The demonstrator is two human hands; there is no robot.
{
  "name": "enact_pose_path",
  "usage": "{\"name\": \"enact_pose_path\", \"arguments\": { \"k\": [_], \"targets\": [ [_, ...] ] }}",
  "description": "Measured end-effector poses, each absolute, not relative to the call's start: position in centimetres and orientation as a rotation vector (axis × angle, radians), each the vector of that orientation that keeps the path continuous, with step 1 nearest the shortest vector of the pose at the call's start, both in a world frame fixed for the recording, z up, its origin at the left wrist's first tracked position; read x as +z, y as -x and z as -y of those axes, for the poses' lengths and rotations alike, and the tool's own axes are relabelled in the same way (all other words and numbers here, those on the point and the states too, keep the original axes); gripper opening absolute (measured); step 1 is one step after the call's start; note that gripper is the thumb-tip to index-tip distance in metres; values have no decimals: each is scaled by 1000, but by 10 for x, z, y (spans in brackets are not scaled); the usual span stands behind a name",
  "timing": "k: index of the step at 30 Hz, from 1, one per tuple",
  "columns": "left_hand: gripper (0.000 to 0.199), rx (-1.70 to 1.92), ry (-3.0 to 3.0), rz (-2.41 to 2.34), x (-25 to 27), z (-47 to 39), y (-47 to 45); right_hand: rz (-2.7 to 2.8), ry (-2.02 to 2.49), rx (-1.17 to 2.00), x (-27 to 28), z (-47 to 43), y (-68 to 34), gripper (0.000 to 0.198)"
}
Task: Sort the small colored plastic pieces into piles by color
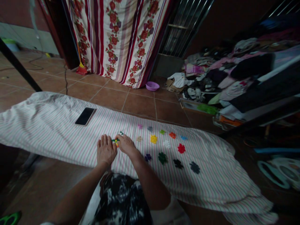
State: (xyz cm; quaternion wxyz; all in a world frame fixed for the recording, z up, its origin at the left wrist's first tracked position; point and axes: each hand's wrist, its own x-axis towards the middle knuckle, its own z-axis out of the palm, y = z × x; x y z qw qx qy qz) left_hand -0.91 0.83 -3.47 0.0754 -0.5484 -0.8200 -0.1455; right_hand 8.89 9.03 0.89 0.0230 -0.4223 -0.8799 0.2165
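Observation:
My left hand (106,150) lies palm down on the striped cloth, its fingers stretched out. Close beside it, my right hand (126,145) has its fingers bent and closed over a small cluster of green, yellow and orange pieces (116,142). The cluster sits between both hands, partly hidden by the right fingers. Just beyond them is a small dark green and white bit (121,133). To the right, small heaps lie sorted by colour, among them a yellow heap (153,139), a red heap (181,148), a dark green heap (162,158) and a black heap (178,163).
A phone (85,116) rests on the striped cloth (58,125) at the left. Past the cloth are a tiled floor (138,103), a purple basin (152,86) and a floral curtain (124,40). Piled clothes (217,72) fill the right side.

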Motion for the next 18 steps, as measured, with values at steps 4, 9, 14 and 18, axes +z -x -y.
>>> {"name": "enact_pose_path", "arguments": {
  "k": [4, 9, 14, 18],
  "targets": [
    [55, -436, 1639, 2464, -36, -9, 9, 2730, 1316, 672, 11, -91, -88, 23],
    [54, -412, 1634, 2429, -36, -8, 10, 2747, 1323, 661, 11, -89, -89, 23],
    [52, -389, 1618, 2411, -38, -9, 11, 2747, 1315, 668, 9, -91, -87, 25],
    [52, -406, 1616, 2404, -40, -9, 12, 2712, 1358, 696, 6, -92, -86, 24]
  ]
}}
